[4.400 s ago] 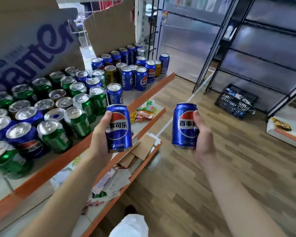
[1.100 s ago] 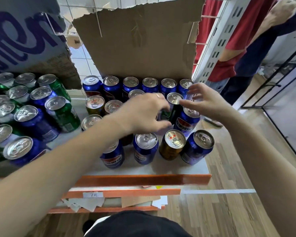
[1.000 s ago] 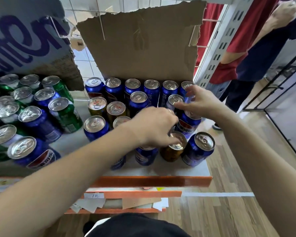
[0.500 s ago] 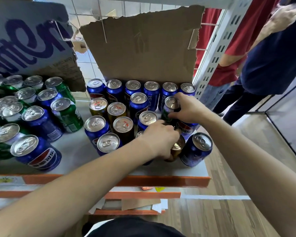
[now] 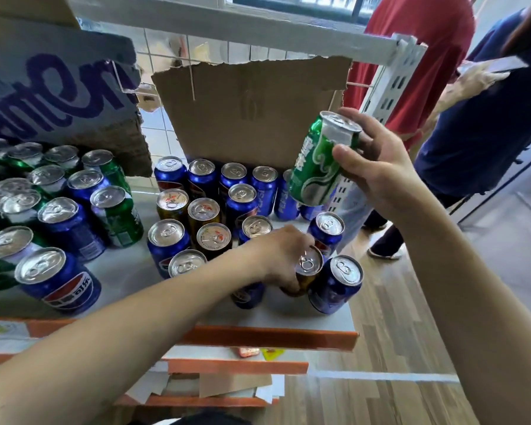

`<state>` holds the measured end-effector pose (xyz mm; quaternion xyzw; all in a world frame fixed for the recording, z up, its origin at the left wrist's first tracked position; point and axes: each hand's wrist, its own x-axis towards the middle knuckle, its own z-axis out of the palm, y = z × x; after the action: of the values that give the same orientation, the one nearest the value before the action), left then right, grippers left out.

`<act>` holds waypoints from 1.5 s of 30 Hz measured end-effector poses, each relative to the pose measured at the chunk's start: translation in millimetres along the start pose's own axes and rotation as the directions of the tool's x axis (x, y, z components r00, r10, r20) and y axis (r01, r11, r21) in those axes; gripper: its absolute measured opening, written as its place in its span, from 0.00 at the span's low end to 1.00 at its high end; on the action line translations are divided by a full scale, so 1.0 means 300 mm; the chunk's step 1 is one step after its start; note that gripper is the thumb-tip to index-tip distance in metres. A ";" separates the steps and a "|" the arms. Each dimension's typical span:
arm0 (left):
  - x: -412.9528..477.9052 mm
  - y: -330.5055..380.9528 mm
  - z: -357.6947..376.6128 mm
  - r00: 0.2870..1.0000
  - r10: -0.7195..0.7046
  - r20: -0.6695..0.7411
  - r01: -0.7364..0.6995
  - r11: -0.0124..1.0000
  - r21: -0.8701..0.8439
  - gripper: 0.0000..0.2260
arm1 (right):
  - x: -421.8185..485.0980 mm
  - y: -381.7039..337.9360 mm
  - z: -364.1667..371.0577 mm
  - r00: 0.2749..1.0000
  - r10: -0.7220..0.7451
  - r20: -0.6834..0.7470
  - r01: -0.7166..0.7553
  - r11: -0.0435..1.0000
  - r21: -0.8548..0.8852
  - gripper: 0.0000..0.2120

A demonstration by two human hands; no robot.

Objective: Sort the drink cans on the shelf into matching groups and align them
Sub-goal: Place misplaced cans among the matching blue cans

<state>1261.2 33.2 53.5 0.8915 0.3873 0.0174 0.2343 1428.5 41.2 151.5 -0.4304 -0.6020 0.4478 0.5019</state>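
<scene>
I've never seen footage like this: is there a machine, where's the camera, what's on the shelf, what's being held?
No machine: these are a person's two bare hands, filmed by one wide-angle camera on their head, looking down. The shelf holds upright cans: blue cans and a few gold cans on the right, green cans mixed with blue on the left, cardboard behind. The right hand holds a green can lifted and tilted above them. The left hand grips a gold can near the front edge.
</scene>
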 end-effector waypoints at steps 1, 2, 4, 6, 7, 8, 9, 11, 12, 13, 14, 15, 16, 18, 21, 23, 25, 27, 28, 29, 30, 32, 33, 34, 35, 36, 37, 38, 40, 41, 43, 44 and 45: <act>-0.019 -0.002 -0.029 0.999 0.006 -0.046 -0.010 0.995 -0.102 0.22 | -0.008 -0.011 -0.003 1.000 -0.014 -0.014 0.015 0.998 0.059 0.31; -0.046 -0.007 -0.069 0.996 -0.004 -0.094 -0.016 0.978 -0.208 0.23 | -0.015 -0.024 -0.006 0.999 -0.032 -0.037 0.036 0.994 0.104 0.30; -0.109 -0.023 -0.158 0.983 -0.055 -0.175 -0.019 0.917 -0.399 0.28 | -0.029 -0.040 -0.013 0.994 -0.062 -0.087 0.076 0.983 0.164 0.24; -0.175 -0.053 -0.232 0.970 -0.128 -0.206 -0.030 0.780 -0.625 0.33 | -0.044 -0.047 -0.018 0.990 -0.064 -0.128 0.092 0.970 0.226 0.20; -0.203 -0.075 -0.257 0.964 -0.145 -0.223 -0.074 0.660 -0.748 0.33 | -0.050 -0.044 -0.020 0.987 -0.057 -0.149 0.094 0.963 0.254 0.20; -0.231 -0.097 -0.277 0.956 -0.155 -0.248 -0.139 0.505 -0.852 0.31 | -0.057 -0.043 -0.018 0.985 -0.045 -0.165 0.090 0.956 0.278 0.20; -0.252 -0.115 -0.292 0.949 -0.171 -0.265 -0.197 0.335 -0.921 0.29 | -0.061 -0.039 -0.013 0.983 -0.028 -0.184 0.084 0.948 0.308 0.21; -0.281 -0.142 -0.312 0.944 -0.222 -0.243 -0.251 -0.009 -0.968 0.31 | -0.074 -0.031 0.016 0.979 0.024 -0.202 0.055 0.925 0.376 0.29; -0.294 -0.151 -0.318 0.940 -0.260 -0.222 -0.264 -0.137 -0.955 0.33 | -0.078 -0.026 0.036 0.978 0.054 -0.204 0.034 0.914 0.404 0.31; -0.308 -0.162 -0.322 0.930 -0.297 -0.217 -0.287 -0.220 -0.932 0.33 | -0.082 -0.014 0.054 0.974 0.083 -0.213 0.017 0.904 0.428 0.29; -0.324 -0.182 -0.322 0.917 -0.332 -0.222 -0.318 -0.270 -0.909 0.32 | -0.087 0.000 0.075 0.971 0.114 -0.210 -0.008 0.893 0.450 0.25; -0.341 -0.201 -0.320 0.901 -0.370 -0.228 -0.345 -0.290 -0.893 0.31 | -0.090 0.021 0.092 0.970 0.139 -0.200 -0.030 0.882 0.470 0.23; -0.358 -0.221 -0.317 0.884 -0.405 -0.233 -0.365 -0.288 -0.885 0.31 | -0.092 0.037 0.113 0.968 0.162 -0.193 -0.049 0.873 0.486 0.22; -0.393 -0.253 -0.303 0.841 -0.488 -0.235 -0.392 -0.249 -0.886 0.29 | -0.090 0.062 0.153 0.961 0.203 -0.187 -0.085 0.863 0.499 0.22; -0.450 -0.277 -0.291 0.768 -0.595 -0.236 -0.414 -0.180 -0.892 0.26 | -0.090 0.072 0.212 0.955 0.244 -0.168 -0.138 0.869 0.474 0.24; -0.484 -0.288 -0.292 0.743 -0.620 -0.250 -0.412 -0.130 -0.902 0.32 | -0.094 0.072 0.248 0.955 0.256 -0.150 -0.162 0.873 0.461 0.26; -0.519 -0.298 -0.297 0.726 -0.634 -0.266 -0.409 -0.088 -0.908 0.39 | -0.101 0.069 0.286 0.951 0.276 -0.139 -0.183 0.866 0.465 0.28; -0.552 -0.312 -0.301 0.711 -0.643 -0.285 -0.408 -0.048 -0.912 0.35 | -0.111 0.063 0.325 0.948 0.290 -0.134 -0.198 0.863 0.466 0.27; -0.567 -0.323 -0.302 0.705 -0.645 -0.294 -0.400 -0.019 -0.916 0.31 | -0.115 0.059 0.344 0.948 0.289 -0.131 -0.199 0.864 0.463 0.27; -0.584 -0.333 -0.303 0.696 -0.649 -0.307 -0.394 0.012 -0.919 0.28 | -0.118 0.054 0.363 0.949 0.286 -0.133 -0.197 0.866 0.459 0.25; -0.604 -0.344 -0.305 0.692 -0.646 -0.322 -0.391 0.039 -0.920 0.26 | -0.122 0.046 0.385 0.952 0.278 -0.131 -0.193 0.871 0.453 0.24; -0.651 -0.368 -0.313 0.697 -0.629 -0.344 -0.388 0.072 -0.919 0.26 | -0.126 0.024 0.437 0.956 0.268 -0.121 -0.187 0.873 0.451 0.22; -0.678 -0.379 -0.320 0.701 -0.619 -0.353 -0.384 0.089 -0.919 0.26 | -0.127 0.014 0.467 0.955 0.269 -0.125 -0.187 0.873 0.449 0.22; -0.708 -0.393 -0.327 0.706 -0.609 -0.362 -0.383 0.102 -0.918 0.26 | -0.127 0.004 0.502 0.953 0.277 -0.124 -0.195 0.872 0.449 0.23; -0.740 -0.407 -0.332 0.711 -0.600 -0.366 -0.381 0.109 -0.918 0.26 | -0.129 -0.006 0.541 0.950 0.289 -0.118 -0.207 0.867 0.453 0.25; -0.776 -0.423 -0.336 0.711 -0.596 -0.372 -0.383 0.116 -0.917 0.26 | -0.132 -0.018 0.583 0.948 0.296 -0.113 -0.215 0.864 0.456 0.27; -0.814 -0.437 -0.341 0.710 -0.594 -0.377 -0.386 0.119 -0.915 0.25 | -0.133 -0.028 0.627 0.948 0.298 -0.111 -0.217 0.862 0.459 0.28; -0.856 -0.454 -0.343 0.708 -0.596 -0.379 -0.387 0.121 -0.914 0.25 | -0.136 -0.037 0.671 0.949 0.299 -0.104 -0.220 0.860 0.461 0.29; -0.947 -0.494 -0.346 0.695 -0.614 -0.375 -0.379 0.131 -0.916 0.25 | -0.142 -0.054 0.770 0.951 0.300 -0.073 -0.231 0.848 0.477 0.28; -0.994 -0.514 -0.346 0.686 -0.626 -0.371 -0.373 0.135 -0.918 0.24 | -0.146 -0.060 0.824 0.954 0.295 -0.056 -0.232 0.843 0.486 0.29; -1.092 -0.558 -0.345 0.664 -0.647 -0.374 -0.376 0.144 -0.916 0.22 | -0.153 -0.064 0.933 0.957 0.289 -0.037 -0.236 0.843 0.483 0.30; -1.140 -0.579 -0.345 0.653 -0.657 -0.376 -0.380 0.146 -0.914 0.20 | -0.155 -0.062 0.986 0.956 0.291 -0.037 -0.239 0.847 0.475 0.29; -1.186 -0.597 -0.345 0.643 -0.668 -0.375 -0.381 0.147 -0.913 0.18 | -0.156 -0.060 1.037 0.955 0.293 -0.041 -0.240 0.846 0.476 0.30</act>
<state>867.9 -67.8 121.9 0.3677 0.4316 0.5972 0.5673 1125.3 -41.6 129.2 -0.4012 -0.3822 0.6196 0.5560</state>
